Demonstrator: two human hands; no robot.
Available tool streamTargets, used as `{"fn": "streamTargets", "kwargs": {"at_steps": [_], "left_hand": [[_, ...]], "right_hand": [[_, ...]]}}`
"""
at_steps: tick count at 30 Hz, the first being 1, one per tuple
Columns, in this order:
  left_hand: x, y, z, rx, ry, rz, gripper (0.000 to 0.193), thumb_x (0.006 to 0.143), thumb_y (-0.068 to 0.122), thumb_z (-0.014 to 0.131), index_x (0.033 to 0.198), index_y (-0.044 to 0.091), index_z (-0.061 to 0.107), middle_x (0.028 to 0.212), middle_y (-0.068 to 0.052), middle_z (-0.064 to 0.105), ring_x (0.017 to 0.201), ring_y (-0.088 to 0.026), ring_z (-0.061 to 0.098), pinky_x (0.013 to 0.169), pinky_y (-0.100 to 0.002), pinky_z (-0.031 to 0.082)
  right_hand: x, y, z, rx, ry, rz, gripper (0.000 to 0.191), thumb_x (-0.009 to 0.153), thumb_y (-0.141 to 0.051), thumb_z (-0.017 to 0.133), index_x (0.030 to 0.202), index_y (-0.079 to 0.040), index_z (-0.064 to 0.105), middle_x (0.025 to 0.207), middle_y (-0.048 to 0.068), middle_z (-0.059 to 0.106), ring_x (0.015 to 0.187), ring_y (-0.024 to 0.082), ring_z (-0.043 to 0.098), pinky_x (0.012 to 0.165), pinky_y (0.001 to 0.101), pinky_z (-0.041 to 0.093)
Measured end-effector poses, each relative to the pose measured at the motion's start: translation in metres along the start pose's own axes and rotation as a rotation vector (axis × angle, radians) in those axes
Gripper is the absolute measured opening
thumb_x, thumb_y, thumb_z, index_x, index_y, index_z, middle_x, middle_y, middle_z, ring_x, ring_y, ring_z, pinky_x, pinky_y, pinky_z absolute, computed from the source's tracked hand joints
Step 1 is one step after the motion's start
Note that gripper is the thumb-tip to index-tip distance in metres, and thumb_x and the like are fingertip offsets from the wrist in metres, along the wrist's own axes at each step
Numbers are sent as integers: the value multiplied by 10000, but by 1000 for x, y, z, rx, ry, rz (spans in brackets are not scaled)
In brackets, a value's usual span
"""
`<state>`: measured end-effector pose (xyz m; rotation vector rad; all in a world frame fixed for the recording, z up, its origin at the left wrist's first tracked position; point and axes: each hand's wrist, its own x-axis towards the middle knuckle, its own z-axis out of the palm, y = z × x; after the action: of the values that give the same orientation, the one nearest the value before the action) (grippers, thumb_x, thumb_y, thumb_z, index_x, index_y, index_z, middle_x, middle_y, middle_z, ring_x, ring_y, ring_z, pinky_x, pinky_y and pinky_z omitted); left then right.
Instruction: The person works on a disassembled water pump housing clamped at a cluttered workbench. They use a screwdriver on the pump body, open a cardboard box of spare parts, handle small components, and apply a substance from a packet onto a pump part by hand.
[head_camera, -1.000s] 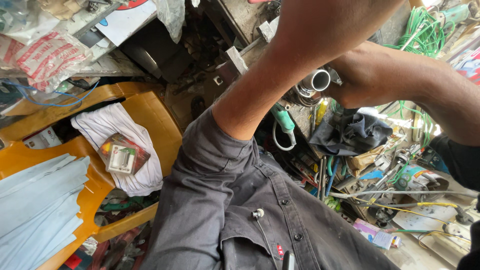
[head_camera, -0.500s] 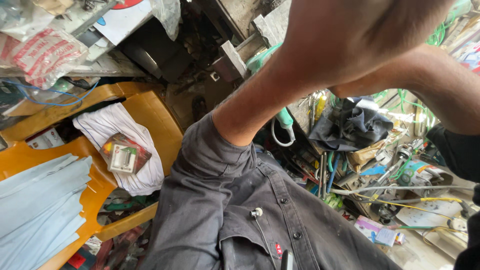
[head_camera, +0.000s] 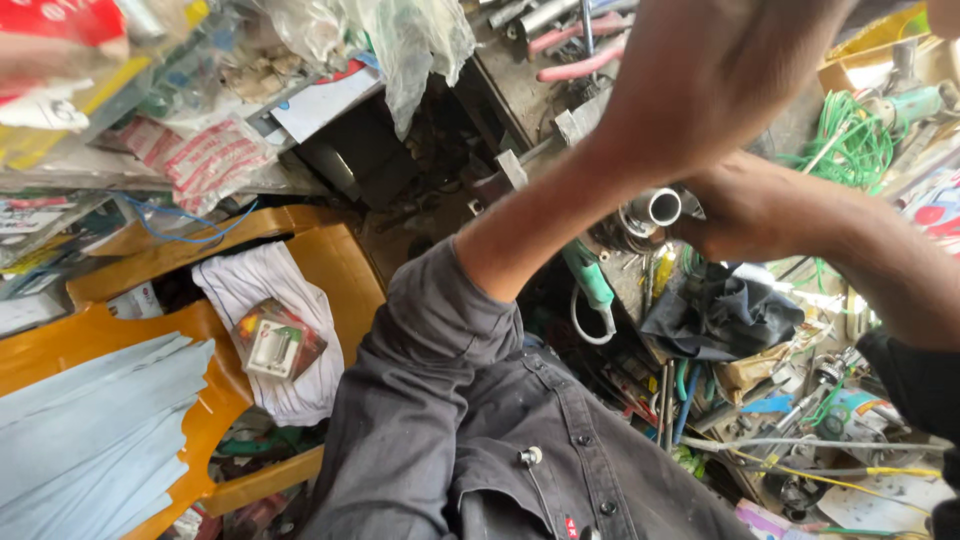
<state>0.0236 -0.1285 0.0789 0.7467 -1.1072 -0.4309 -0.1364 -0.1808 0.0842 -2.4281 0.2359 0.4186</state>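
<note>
My left hand (head_camera: 720, 70) is raised close to the camera at the upper right, seen from its back. Its fingers run out of the top of the frame, so what it holds is hidden. Its forearm slants down to a grey sleeve (head_camera: 430, 340). Just below it, my right hand (head_camera: 765, 210) comes in from the right and is closed around a round metal part with a shiny short tube (head_camera: 655, 208) that points toward the camera. The two hands are near each other, and I cannot tell if they touch.
An orange plastic chair (head_camera: 330, 260) at left carries a white cloth (head_camera: 260, 290), a small packaged box (head_camera: 278, 340) and pale blue sheets (head_camera: 90, 430). A green-handled tool (head_camera: 590, 280), a dark cloth (head_camera: 720, 320), a green wire coil (head_camera: 850, 140) and several loose tools crowd the bench.
My left arm hid the shiny tube half a second ago and has since lifted, so the tube shows again. My right hand has kept its hold on the part.
</note>
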Motion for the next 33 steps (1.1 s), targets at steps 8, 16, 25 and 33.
{"fn": "streamTargets", "kwargs": {"at_steps": [8, 16, 25, 33], "left_hand": [[-9, 24, 22, -7, 152, 173, 100, 1043, 242, 635, 1080, 235, 542, 811, -22, 592, 747, -273, 612, 676, -399, 452], [-20, 25, 25, -49, 108, 146, 147, 1089, 308, 648, 1211, 307, 566, 786, -4, 646, 605, -183, 638, 599, -353, 463], [-10, 5, -44, 569, -138, 129, 327, 1097, 195, 610, 1415, 252, 563, 1125, -48, 601, 834, -158, 646, 710, -345, 481], [-58, 136, -69, 22, 196, -21, 515, 1035, 581, 618, 1301, 172, 453, 953, -128, 563, 654, -166, 536, 572, -317, 456]], "right_hand": [[-33, 43, 19, -375, -411, 461, 339, 816, -99, 699, 1153, -58, 703, 1049, 114, 732, 1007, 247, 690, 873, 390, 546], [-24, 40, 8, -262, -320, 373, 324, 843, -146, 717, 1159, -74, 738, 1038, 69, 750, 1002, 208, 716, 883, 370, 557], [-19, -31, 8, 81, 254, 231, 667, 829, -197, 800, 1387, 0, 492, 1203, 166, 600, 1053, 263, 654, 891, 415, 516], [-134, -19, 133, 106, 1145, 616, 652, 931, -164, 797, 1493, -40, 491, 1425, 187, 515, 1287, 342, 599, 1097, 443, 501]]}}
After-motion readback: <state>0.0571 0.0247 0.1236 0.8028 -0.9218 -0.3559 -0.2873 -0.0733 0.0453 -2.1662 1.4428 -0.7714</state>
